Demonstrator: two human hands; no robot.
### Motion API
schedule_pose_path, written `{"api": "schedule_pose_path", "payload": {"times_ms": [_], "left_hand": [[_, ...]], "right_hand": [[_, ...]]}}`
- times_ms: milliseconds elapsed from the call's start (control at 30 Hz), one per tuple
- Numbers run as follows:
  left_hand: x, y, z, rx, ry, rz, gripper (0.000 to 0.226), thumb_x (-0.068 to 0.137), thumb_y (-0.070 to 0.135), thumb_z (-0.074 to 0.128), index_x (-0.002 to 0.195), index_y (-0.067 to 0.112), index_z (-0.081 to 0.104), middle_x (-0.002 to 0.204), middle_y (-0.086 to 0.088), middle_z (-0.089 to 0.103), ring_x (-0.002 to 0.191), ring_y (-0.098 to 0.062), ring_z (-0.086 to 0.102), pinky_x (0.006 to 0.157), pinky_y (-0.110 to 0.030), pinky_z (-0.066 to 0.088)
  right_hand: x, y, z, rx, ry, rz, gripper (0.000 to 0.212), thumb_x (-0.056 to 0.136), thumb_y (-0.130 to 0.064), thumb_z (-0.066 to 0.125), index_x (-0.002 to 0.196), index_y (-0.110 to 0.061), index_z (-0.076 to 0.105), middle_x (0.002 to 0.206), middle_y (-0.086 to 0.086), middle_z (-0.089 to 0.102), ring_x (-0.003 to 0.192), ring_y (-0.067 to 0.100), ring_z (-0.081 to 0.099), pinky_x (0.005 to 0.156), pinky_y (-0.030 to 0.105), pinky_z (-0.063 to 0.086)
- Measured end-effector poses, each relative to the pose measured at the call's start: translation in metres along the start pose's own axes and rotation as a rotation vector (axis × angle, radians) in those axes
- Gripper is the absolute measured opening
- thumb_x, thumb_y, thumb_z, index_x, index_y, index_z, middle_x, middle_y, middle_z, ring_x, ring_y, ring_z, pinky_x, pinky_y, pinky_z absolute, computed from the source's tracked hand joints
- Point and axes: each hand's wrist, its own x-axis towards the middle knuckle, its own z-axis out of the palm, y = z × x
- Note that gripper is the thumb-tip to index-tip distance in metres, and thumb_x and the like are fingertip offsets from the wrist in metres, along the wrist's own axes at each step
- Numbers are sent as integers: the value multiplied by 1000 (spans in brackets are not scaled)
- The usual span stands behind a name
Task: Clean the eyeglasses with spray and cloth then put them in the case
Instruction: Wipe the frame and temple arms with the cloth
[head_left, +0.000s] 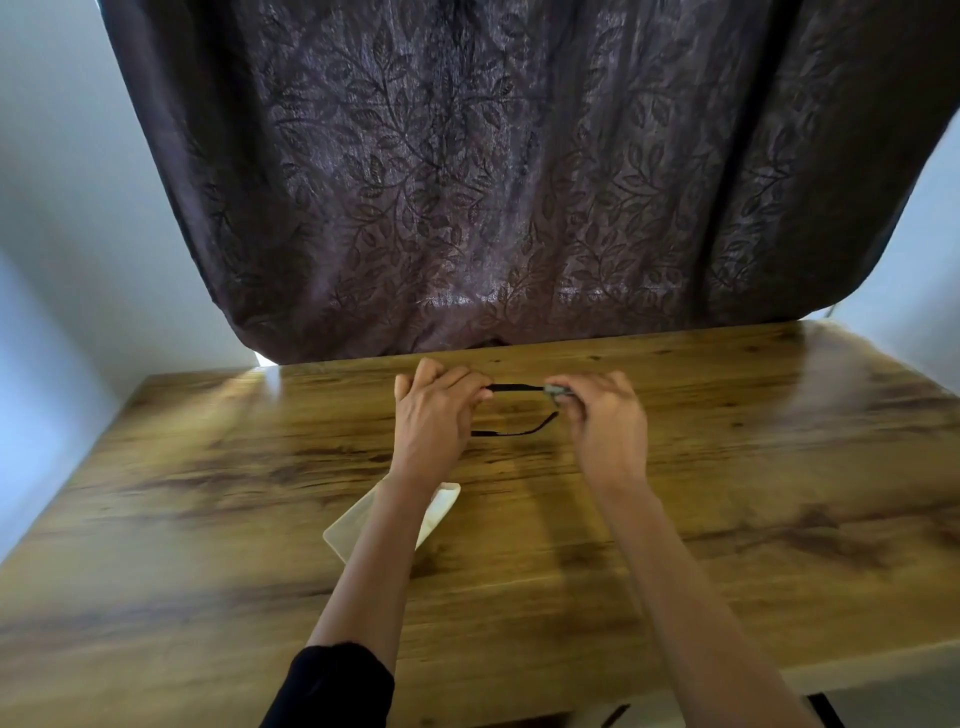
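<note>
Black eyeglasses (514, 387), one; left hand (434, 413), right hand (609, 415) holding; case (444, 500), one.

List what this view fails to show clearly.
Head view:
1. Eyeglasses: lenses lost to blur; left hand and right hand cover the frame's ends.
2. Case: left forearm crosses it; open or closed unclear.
3. Grey bit pinched by the right hand: too blurred to call it cloth.
4. Spray: nowhere in frame.
</note>
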Motion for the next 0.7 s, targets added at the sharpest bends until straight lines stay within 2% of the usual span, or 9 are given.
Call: {"api": "schedule_pose_path", "payload": {"times_ms": [100,167,300,433,600,700], "left_hand": [[6,1,-2,6,1,21,24,90,30,45,88,23,67,82,13,67,82,-9,38,70,-24,16],[8,2,0,-3,-5,10,23,91,30,45,88,23,66,83,12,67,82,-10,38,69,-24,15],[10,7,3,26,-30,43,28,92,34,40,87,23,65,83,12,66,82,-11,37,68,-23,13],[8,9,6,44,-35,48,28,91,35,40,84,22,64,81,11,66,81,-11,36,67,-24,11],[4,-1,3,-24,14,11,25,91,31,44,89,22,67,84,11,68,84,-10,39,70,-24,16],[3,2,6,-77,23,-23,29,91,30,41,89,20,68,84,10,69,83,-10,38,73,-27,19]], "right_hand": [[5,12,-5,11,23,72,25,78,2,65,97,-12,71,90,6,72,89,18,60,69,27,53],[5,10,-3,14,47,70,26,77,4,64,96,-10,72,89,6,72,89,19,60,71,24,51],[0,-8,9,-18,47,-33,22,75,1,68,94,-9,72,87,5,73,82,20,60,68,21,47],[-1,-15,7,-19,16,-94,23,75,-2,69,96,-12,72,88,3,73,84,18,61,68,18,41],[8,22,-8,-21,8,112,26,77,2,65,95,-16,72,91,3,73,90,17,60,69,23,48],[10,13,-4,-31,37,116,28,78,7,62,93,-13,72,91,4,73,92,21,61,70,19,45]]}}
